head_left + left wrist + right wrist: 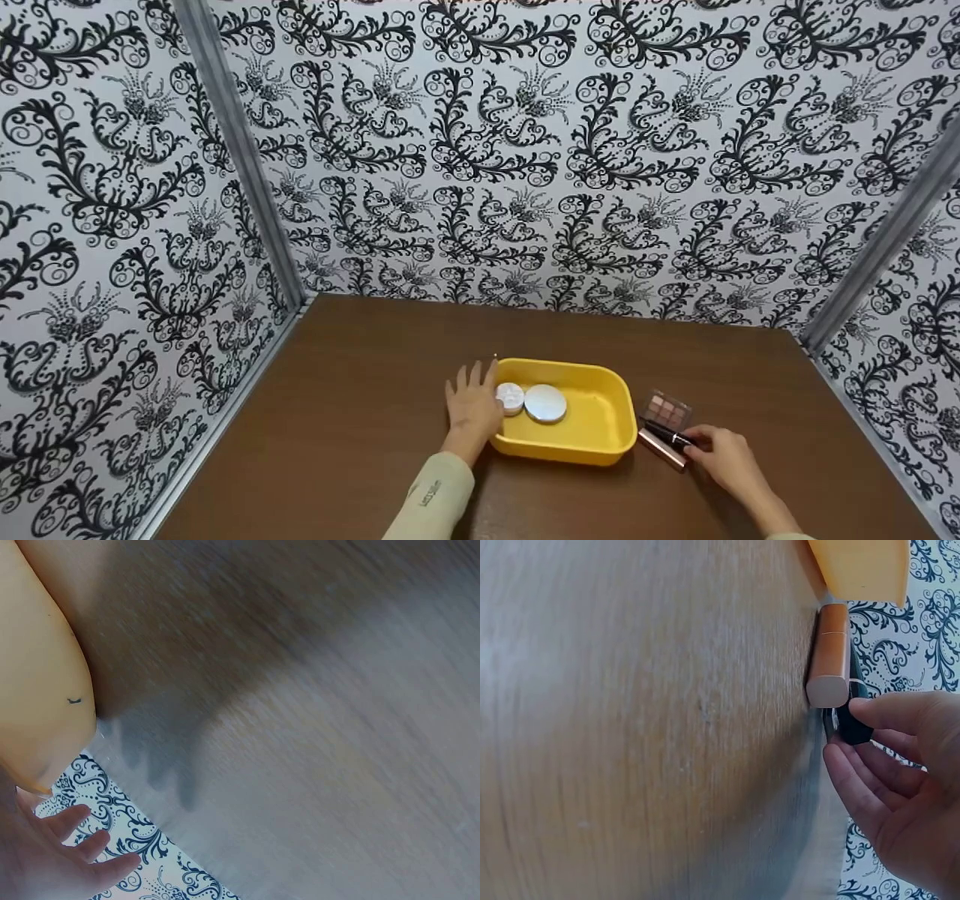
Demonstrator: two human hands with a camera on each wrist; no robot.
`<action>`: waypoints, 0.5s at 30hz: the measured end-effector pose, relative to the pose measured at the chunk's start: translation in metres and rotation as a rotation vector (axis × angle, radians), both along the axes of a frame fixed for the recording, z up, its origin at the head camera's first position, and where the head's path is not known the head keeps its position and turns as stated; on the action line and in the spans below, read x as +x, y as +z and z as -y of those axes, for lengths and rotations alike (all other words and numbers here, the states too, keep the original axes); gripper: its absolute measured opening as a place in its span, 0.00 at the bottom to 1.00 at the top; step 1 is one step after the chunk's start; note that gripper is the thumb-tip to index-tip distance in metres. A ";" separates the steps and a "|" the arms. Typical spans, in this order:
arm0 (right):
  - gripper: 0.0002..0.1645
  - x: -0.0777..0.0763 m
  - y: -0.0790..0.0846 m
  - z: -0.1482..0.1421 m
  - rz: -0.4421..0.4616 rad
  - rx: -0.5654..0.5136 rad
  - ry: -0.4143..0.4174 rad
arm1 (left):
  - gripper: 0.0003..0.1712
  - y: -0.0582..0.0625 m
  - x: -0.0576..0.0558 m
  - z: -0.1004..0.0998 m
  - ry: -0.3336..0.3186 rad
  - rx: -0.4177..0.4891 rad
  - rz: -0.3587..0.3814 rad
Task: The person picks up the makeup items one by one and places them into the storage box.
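Flanking the pen point(665, 432): twelve-o'clock palette point(670, 409), six-o'clock tube point(660, 450); right fingers point(702, 431) pinch pen's four-o'clock end; left fingers point(475, 373) straight, tub point(562, 452) at three.

You have a brown wooden table point(360, 390) in front of you, closed in by a back wall point(517, 165), a left wall point(112, 225) and a right wall point(922, 360) (all white with black curling leaves). Grey posts stand in your left corner point(244, 150) and right corner point(885, 244), and a pale rail point(223, 420) edges the left side.
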State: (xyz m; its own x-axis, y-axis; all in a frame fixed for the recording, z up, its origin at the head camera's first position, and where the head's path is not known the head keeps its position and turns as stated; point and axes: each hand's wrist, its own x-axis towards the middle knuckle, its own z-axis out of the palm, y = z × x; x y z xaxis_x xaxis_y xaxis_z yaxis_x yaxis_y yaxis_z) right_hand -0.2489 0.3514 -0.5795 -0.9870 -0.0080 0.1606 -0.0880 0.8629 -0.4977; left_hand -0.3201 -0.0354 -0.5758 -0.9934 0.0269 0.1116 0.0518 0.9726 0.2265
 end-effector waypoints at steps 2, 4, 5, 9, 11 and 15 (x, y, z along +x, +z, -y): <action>0.10 0.000 0.001 0.000 -0.005 -0.017 -0.014 | 0.37 0.000 0.000 0.000 -0.002 0.004 -0.006; 0.11 0.001 0.002 0.000 -0.016 -0.030 -0.024 | 0.37 0.001 0.000 0.000 -0.004 0.005 -0.007; 0.11 0.001 0.003 0.000 -0.022 -0.038 -0.037 | 0.37 0.001 0.000 0.000 -0.005 0.004 -0.007; 0.13 0.001 0.006 0.000 -0.042 -0.091 -0.088 | 0.37 0.000 0.000 0.001 -0.006 -0.002 -0.005; 0.14 0.002 0.009 0.001 -0.044 -0.128 -0.113 | 0.37 0.000 0.000 0.000 -0.006 -0.006 -0.006; 0.15 0.003 0.017 0.004 -0.057 -0.179 -0.149 | 0.37 0.000 0.001 0.001 -0.006 -0.004 0.001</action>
State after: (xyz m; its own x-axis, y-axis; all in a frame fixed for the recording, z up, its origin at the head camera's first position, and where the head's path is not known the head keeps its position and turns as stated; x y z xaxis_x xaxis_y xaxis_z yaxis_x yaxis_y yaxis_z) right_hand -0.2461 0.3471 -0.5624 -0.9643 0.1710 0.2022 0.0014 0.7668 -0.6419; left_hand -0.3196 -0.0361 -0.5760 -0.9933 0.0332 0.1106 0.0573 0.9733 0.2224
